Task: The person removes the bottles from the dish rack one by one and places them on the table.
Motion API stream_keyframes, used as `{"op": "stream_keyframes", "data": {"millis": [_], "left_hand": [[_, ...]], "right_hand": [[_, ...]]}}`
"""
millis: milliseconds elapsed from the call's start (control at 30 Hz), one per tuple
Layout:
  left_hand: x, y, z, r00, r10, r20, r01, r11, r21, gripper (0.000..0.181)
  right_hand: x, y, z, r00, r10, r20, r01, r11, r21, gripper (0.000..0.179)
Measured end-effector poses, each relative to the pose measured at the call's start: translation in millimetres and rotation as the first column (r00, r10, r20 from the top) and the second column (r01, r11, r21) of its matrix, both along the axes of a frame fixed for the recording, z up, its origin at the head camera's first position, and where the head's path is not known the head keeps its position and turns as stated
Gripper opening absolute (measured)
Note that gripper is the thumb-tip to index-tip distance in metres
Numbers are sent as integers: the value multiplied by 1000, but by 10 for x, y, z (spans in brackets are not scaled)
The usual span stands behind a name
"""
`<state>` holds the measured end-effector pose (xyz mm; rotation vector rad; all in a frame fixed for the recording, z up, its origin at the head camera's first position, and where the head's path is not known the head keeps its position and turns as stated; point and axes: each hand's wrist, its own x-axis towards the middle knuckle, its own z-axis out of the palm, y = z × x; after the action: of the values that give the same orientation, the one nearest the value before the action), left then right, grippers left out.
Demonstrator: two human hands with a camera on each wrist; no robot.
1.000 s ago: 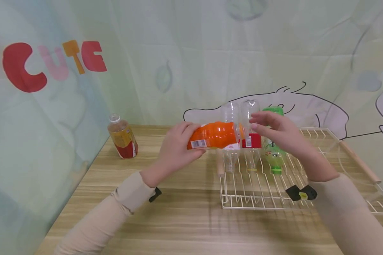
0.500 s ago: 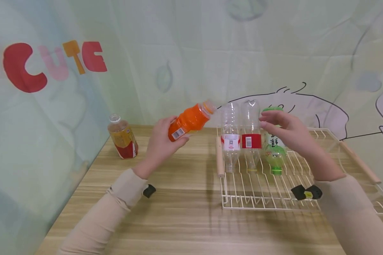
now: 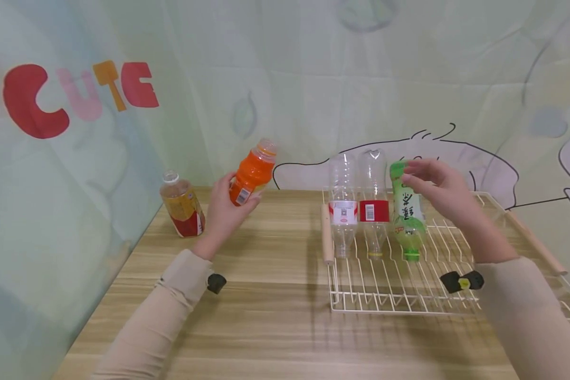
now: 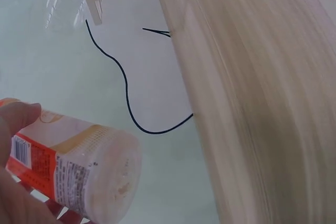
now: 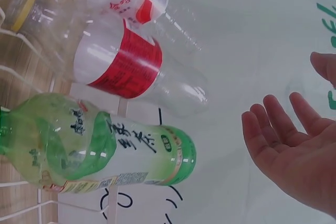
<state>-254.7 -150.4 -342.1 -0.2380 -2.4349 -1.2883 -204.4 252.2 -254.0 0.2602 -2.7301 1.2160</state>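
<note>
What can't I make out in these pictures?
Head view: the orange bottle is partly hidden by the left hand.
Head view: the wire rack runs past the right edge; the right sleeve hides some.
Head view: label details on the brown bottle are too small.
Left wrist view: the left edge crops the orange bottle's mouth end.
Right wrist view: the left edge crops one end of the green bottle.

Orange-wrapped plastic bottle [image 3: 253,173], clear neck [image 3: 266,150] tilted up and rightward, barcode [image 3: 243,196] low on side, gripped in left hand [image 3: 224,210], raised off desk [image 3: 247,327], near far edge in head view
</note>
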Motion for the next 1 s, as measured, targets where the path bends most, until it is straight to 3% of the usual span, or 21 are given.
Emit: {"op": "stream_keyframes", "data": {"millis": [433, 733, 1000], "left_hand": [[-104, -137, -169, 991, 84, 103, -96, 989, 114, 79], [-155, -223, -289, 981, 99, 169, -129, 976, 178, 81], [-199, -257, -381, 982, 106, 156, -138, 967, 213, 77]], "right_hand": [[-59, 195, -46, 998, -53, 36, 55, 998, -31, 65], [-111, 277, -116, 992, -86, 89, 89, 996, -28, 75], [-177, 403, -205, 988, -84, 127, 91, 995, -49, 81]]}}
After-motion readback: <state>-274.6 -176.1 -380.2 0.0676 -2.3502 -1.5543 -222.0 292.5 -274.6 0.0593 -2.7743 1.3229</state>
